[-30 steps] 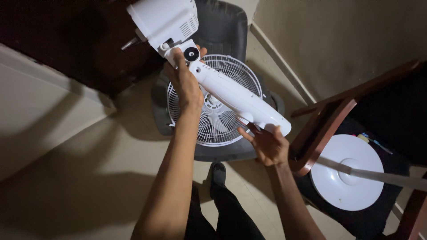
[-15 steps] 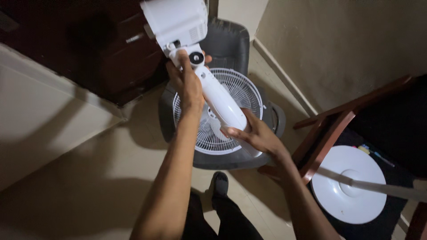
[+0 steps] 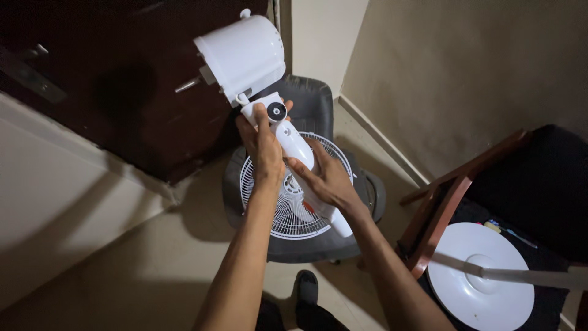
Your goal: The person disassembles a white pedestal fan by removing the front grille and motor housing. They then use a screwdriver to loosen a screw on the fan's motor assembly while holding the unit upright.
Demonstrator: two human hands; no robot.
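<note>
Farthest to the left of the hands, a dark wooden door (image 3: pixel 110 86) stands above a pale wall and floor. Up and to the left of the left hand, the white motor housing (image 3: pixel 244 56) of a fan is held in the air, a bare metal shaft (image 3: pixel 187 85) projecting from its left face. The left hand (image 3: pixel 264 147) is closed around the upper end of the white fan neck (image 3: pixel 294 147), just below the housing, its thumb lying beside a round black knob (image 3: pixel 276 111). The neck runs down and to the right from this hand. The right hand (image 3: pixel 327 181) grips the lower part of the same neck, fingers wrapped over it, and the neck's rounded white end shows just past the wrist. Beneath both hands, a white wire fan grille (image 3: pixel 288 202) lies flat on the seat of a grey chair (image 3: pixel 312 104). Below the forearms, a dark shoe (image 3: pixel 306 291) rests on the floor. To the right of the right hand, a reddish wooden chair frame (image 3: pixel 447 196) stands in front of dark upholstery. Farther right and lower, a round white fan base (image 3: pixel 481 276) lies on the dark seat with a pale pole (image 3: pixel 533 277) across it, and a small screwdriver (image 3: pixel 508 232) lies just above it.
</note>
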